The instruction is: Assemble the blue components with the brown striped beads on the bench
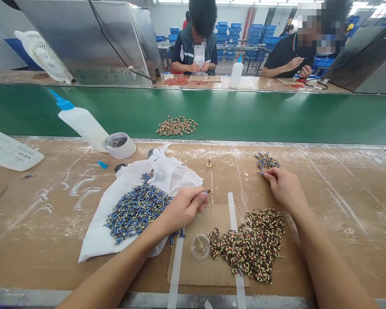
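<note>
My left hand is closed in a pinch on a small figurine part, dark and blue, above the cardboard. Under its wrist lies a white plastic bag bearing a heap of small blue-and-yellow parts. My right hand pinches a small blue figurine at the near edge of a little pile of similar figurines. Between the forearms are a heap of brown, yellow and red parts and a small clear cup with a thin stick in it.
A glue bottle with blue tip leans by a tape roll. One small piece stands on the table. Small parts lie on the green conveyor. Beyond it, two people work near a white bottle.
</note>
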The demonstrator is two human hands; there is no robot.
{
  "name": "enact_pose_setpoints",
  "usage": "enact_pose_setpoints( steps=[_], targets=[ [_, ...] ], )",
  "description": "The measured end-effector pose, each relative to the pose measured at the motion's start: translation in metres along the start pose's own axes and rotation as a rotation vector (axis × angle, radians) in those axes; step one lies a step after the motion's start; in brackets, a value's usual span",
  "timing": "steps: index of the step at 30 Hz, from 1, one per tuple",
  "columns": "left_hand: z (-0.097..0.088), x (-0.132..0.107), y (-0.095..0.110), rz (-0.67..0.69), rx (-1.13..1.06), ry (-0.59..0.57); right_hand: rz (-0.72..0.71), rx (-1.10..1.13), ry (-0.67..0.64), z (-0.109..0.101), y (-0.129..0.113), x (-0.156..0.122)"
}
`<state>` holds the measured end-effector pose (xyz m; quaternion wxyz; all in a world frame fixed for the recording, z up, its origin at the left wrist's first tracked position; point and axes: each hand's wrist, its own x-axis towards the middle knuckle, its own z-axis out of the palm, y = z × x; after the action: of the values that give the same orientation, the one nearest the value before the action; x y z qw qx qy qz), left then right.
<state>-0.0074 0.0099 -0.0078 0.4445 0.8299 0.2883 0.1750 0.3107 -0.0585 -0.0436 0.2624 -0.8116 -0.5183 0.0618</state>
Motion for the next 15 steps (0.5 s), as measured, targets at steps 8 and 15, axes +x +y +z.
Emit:
enact_pose_setpoints(
  steps=[8,15],
  targets=[
    [0.0,-0.002,0.006,-0.019,-0.011,0.034,-0.056,0.601,-0.232,-0.004,-0.046,-0.018],
    [-0.001,-0.002,0.007,-0.032,-0.034,0.037,-0.108,0.69,-0.371,-0.004,-0.076,-0.038]
  ],
)
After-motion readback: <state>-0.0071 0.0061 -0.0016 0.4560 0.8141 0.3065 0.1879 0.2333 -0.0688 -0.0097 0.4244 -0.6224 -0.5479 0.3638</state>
